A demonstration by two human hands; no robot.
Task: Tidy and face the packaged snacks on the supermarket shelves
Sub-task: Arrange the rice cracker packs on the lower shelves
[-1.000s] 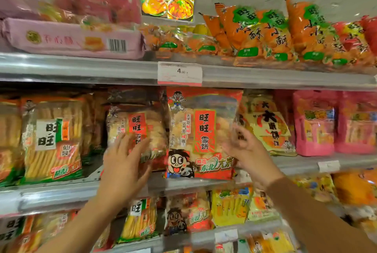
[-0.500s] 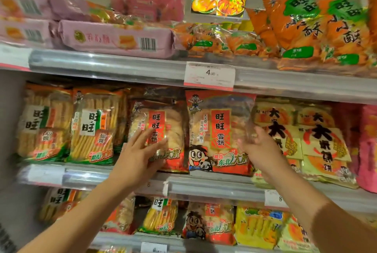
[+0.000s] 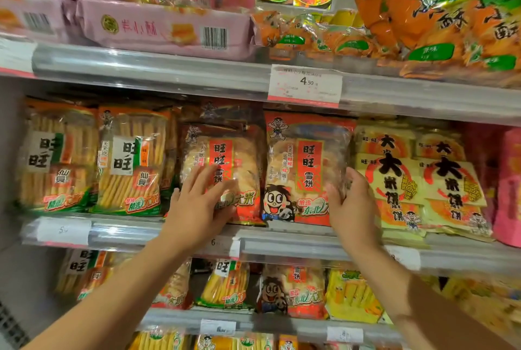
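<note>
Two red rice-cracker bags stand side by side on the middle shelf [image 3: 296, 239]. My right hand [image 3: 351, 206] grips the right edge of the front red bag with the cartoon boy [image 3: 304, 169], thumb on its face. My left hand [image 3: 201, 203] lies flat with straight fingers on the lower face of the left red bag [image 3: 222, 158], which sits a little further back. Both bags are upright with their labels facing out.
Green-trimmed cracker-stick bags [image 3: 129, 163] stand left of the red bags, yellow rice-cake bags [image 3: 394, 175] to the right. The upper shelf holds pink packs [image 3: 169, 31] and orange bags [image 3: 439, 17] above a 4.50 price tag [image 3: 306, 84]. More snack bags fill the lower shelf [image 3: 282, 290].
The view has shifted left and closed in on the shelf. Both hands stay on the two red bags, the left now flatter against its bag.
</note>
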